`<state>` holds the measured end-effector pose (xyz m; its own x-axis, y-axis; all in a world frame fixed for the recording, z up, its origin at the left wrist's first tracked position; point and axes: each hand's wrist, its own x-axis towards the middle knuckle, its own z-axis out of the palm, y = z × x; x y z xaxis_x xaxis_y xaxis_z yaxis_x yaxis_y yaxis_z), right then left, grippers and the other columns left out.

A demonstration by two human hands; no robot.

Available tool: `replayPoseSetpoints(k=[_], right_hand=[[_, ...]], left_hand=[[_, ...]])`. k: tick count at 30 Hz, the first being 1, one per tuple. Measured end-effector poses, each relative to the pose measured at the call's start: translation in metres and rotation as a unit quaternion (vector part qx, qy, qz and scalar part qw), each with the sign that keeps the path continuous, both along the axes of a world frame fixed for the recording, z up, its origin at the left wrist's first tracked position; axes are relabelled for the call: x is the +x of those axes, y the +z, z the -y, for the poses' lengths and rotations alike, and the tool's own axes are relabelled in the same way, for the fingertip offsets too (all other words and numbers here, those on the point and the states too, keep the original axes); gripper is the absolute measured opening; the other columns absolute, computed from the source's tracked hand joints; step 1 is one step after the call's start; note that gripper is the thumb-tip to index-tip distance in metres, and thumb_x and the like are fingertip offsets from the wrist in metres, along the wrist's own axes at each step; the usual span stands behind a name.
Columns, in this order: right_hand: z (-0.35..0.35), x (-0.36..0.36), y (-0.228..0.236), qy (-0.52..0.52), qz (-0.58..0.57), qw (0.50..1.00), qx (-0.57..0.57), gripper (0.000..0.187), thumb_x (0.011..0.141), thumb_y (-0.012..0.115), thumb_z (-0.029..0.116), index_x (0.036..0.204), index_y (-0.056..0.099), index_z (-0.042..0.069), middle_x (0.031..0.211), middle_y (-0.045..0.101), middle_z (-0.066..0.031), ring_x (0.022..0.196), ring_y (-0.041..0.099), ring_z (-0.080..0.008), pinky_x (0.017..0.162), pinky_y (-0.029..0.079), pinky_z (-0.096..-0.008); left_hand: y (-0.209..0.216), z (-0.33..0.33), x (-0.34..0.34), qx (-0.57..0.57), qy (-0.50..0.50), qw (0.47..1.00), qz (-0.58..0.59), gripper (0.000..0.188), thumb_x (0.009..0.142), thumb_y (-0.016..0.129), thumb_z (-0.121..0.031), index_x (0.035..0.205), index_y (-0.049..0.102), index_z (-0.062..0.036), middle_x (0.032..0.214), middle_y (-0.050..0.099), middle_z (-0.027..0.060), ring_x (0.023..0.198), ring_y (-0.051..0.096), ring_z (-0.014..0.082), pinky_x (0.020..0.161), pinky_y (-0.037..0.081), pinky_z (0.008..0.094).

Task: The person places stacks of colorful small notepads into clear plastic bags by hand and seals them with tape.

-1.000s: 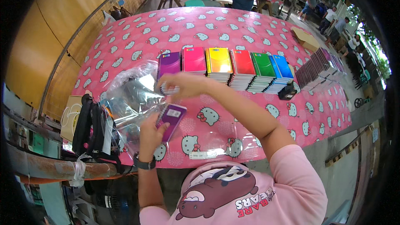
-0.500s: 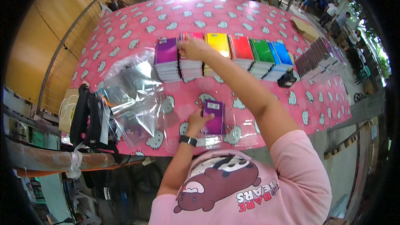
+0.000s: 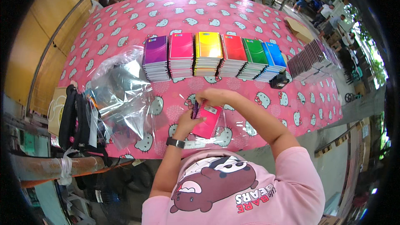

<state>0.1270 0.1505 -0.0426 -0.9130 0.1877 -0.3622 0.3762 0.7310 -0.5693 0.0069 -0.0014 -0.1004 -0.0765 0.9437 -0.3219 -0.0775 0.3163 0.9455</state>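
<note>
A pink spiral notebook lies slanted over a purple notebook, of which only the left upper edge shows. Fingers of my left hand close on the left side of the two notebooks, the thumb resting on the pink cover. From the upper right, my right hand grips the top end of the pink notebook, with its fingertips partly hidden. Beyond my hands stand notebook stacks in a row: purple, pink, yellow, red, green and blue.
Clear plastic bags spread over the left of the pink patterned tablecloth, beside a black bag. At the right are a small black object and a larger notebook pile. Several people are in the background.
My right hand has come back from the pink stack with a pink notebook, which now covers most of the purple one. My left hand stays by the purple notebook.
</note>
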Motion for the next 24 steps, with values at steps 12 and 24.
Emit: replayPoseSetpoints(k=[12, 24], right_hand=[[-0.066, -0.043, 0.061, -0.164, -0.074, 0.894, 0.411, 0.036, 0.078, 0.059, 0.024, 0.113, 0.053, 0.021, 0.113, 0.048, -0.0151, 0.106, 0.047, -0.0358, 0.076, 0.047, -0.0478], [-0.058, -0.025, 0.094, -0.304, -0.309, 0.872, 0.227, 0.028, 0.074, 0.058, 0.006, 0.1, 0.049, 0.005, 0.101, 0.052, -0.0188, 0.09, 0.056, -0.0351, 0.074, 0.045, -0.0432]], left_hand=[[-0.025, -0.001, -0.002, 0.026, 0.007, 0.999, 0.023, 0.03, 0.077, 0.067, -0.012, 0.101, 0.057, 0.0022, 0.092, 0.063, 0.0088, 0.077, 0.059, 0.0135, 0.07, 0.046, 0.0267], [-0.033, 0.001, -0.011, 0.018, 0.012, 1.0, 0.009, 0.03, 0.081, 0.063, -0.018, 0.104, 0.058, 0.0003, 0.09, 0.063, 0.007, 0.077, 0.057, 0.0117, 0.069, 0.045, 0.0257]])
